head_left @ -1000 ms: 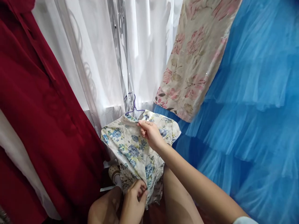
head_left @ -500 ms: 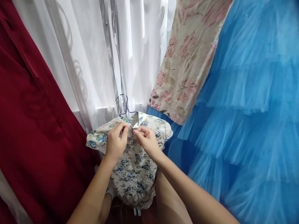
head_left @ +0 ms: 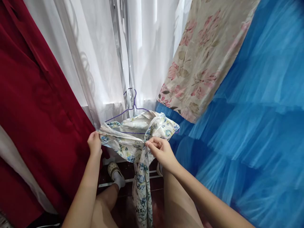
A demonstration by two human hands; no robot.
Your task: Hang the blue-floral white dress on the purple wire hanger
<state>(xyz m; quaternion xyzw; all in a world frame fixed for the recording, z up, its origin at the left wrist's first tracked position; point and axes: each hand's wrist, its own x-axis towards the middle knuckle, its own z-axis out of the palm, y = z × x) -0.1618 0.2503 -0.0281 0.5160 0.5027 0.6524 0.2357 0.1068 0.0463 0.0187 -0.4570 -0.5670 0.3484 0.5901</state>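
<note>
A white garment with blue and green flowers (head_left: 142,180) hangs from a purple wire hanger (head_left: 135,103) in front of me. My left hand (head_left: 94,143) is closed on the garment's shoulder edge and holds it out to the left, off that side of the hanger. My right hand (head_left: 161,150) pinches the cloth at the front of the neckline. Between my hands the fabric is stretched, and the hanger's left arm and lower bar show bare. Below the right hand the lower part of the garment hangs in a narrow bunch.
White curtains (head_left: 152,53) hang behind the hanger, beside a thin metal pole. A dark red cloth (head_left: 42,110) hangs at left. At right are a beige floral cloth (head_left: 199,69) and a blue tiered tulle skirt (head_left: 266,120). Below, a foot wears a clog (head_left: 114,170) near a white floor bar.
My left hand has moved left from the neckline to the shoulder, pulling the garment off the hanger's left arm. My right hand has shifted slightly right and down. The lower cloth has bunched narrow.
</note>
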